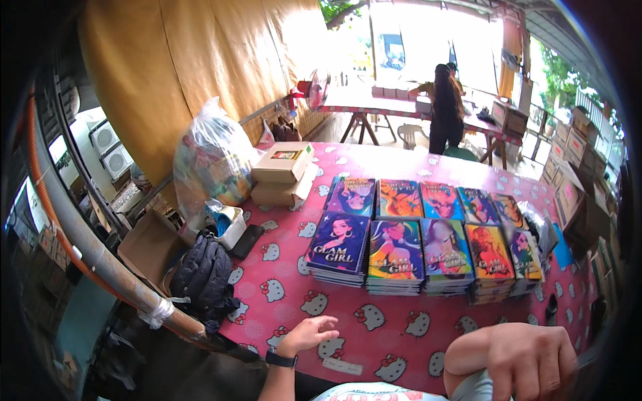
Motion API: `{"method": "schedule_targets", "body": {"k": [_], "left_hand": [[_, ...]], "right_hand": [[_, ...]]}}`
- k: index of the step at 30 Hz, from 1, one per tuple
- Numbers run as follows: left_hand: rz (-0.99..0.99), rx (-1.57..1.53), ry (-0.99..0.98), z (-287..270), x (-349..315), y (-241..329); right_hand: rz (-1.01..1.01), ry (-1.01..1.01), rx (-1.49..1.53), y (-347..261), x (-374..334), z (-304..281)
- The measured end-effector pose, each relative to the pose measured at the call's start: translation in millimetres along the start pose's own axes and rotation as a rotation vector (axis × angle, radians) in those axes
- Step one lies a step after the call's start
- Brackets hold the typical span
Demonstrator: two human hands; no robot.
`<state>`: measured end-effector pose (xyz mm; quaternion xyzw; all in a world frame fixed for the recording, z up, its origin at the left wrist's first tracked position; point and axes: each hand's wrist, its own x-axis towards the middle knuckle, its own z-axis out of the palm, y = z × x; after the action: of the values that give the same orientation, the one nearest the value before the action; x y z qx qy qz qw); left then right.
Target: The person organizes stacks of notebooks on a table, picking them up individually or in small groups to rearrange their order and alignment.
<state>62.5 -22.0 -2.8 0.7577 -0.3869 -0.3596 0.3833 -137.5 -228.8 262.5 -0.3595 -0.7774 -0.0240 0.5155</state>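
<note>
My left hand (308,335), with a dark watch (281,359) on its wrist, hovers over or rests at the near edge of the pink table (257,304); its fingers are stretched out and hold nothing. Close in at the lower right, my right hand (531,361) shows its back, fingers curled downward; whatever they may hold is hidden. Beyond both hands stand two rows of stacked notebooks with illustrated covers, among them a purple stack (338,244), a green-and-yellow stack (395,257) and an orange stack (490,254). A white paper strip (342,366) lies between my hands.
Left on the table are cardboard boxes (284,164), a stuffed clear plastic bag (215,157), a white bin (231,227) and a dark backpack (204,277). A small dark bottle (551,309) stands at right. Farther off, a person (445,110) stands by another table.
</note>
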Motion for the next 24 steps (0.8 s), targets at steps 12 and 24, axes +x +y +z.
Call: {"method": "schedule_targets", "body": {"k": [12, 24], "left_hand": [[0.016, -0.252, 1.000, -20, 66, -143], [0.065, -0.703, 0.792, -81, 91, -127]], "right_hand": [[1.498, 0.280, -0.648, 197, -172, -74], [1.809, 0.911, -1.301, 153, -304, -171]]}}
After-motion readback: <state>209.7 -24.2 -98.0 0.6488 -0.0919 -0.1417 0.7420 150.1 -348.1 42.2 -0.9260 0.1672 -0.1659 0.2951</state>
